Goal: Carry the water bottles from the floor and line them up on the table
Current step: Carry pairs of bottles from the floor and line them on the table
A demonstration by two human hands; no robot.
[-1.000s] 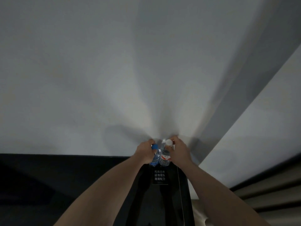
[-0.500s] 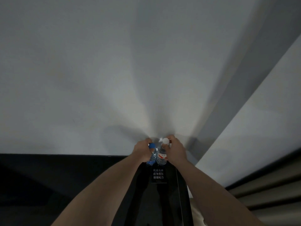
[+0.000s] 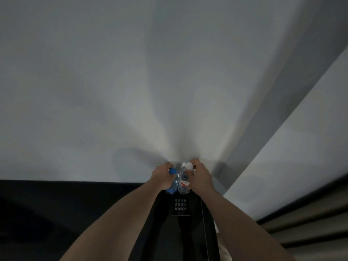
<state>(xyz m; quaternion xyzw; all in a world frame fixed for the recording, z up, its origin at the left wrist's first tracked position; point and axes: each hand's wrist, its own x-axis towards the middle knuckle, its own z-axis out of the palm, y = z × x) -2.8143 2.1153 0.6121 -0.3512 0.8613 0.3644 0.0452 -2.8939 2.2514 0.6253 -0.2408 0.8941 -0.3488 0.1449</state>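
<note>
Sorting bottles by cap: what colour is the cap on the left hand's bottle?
Blue cap, clearest in the head view.

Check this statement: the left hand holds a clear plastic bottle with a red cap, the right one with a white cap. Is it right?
Not quite. The head view shows the left hand holding a clear plastic bottle with a blue cap; the right hand does hold the white-capped bottle.

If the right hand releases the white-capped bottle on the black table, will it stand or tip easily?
The white-capped bottle looks tall and narrow, so it may tip if nudged. It seems full of water, likely heavy enough to settle. The glossy black table may let it slide. The right hand has its grip near the top.
</note>
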